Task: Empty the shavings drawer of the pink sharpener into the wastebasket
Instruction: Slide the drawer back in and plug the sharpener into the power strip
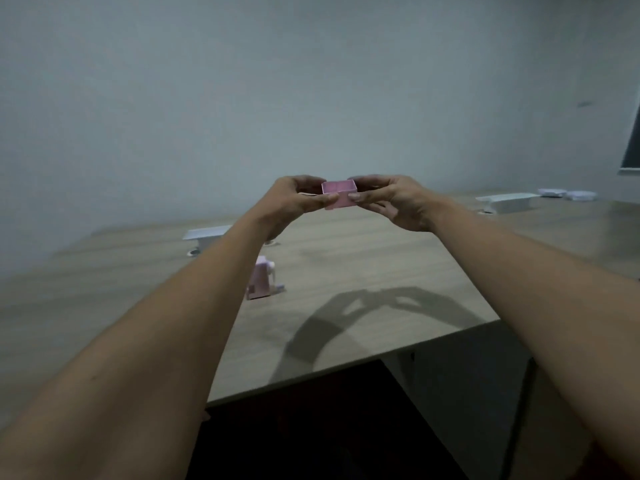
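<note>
gripping the removed drawer (338, 194) at both ends, left hand (298, 199) and right hand (398, 202); interior appears empty; refitting into sharpener (262, 278) remains.

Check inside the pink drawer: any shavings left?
The pink drawer, held by the left hand and right hand above the table, shows a bare pink inner back wall. Its floor is hidden by the near wall, so leftovers cannot be ruled out.

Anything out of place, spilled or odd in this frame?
Nothing spilled or damaged. The one thing apart from its home is the pink drawer, held level and open side up between the left hand and right hand, well above the table. The sharpener stands upright without it.
</note>
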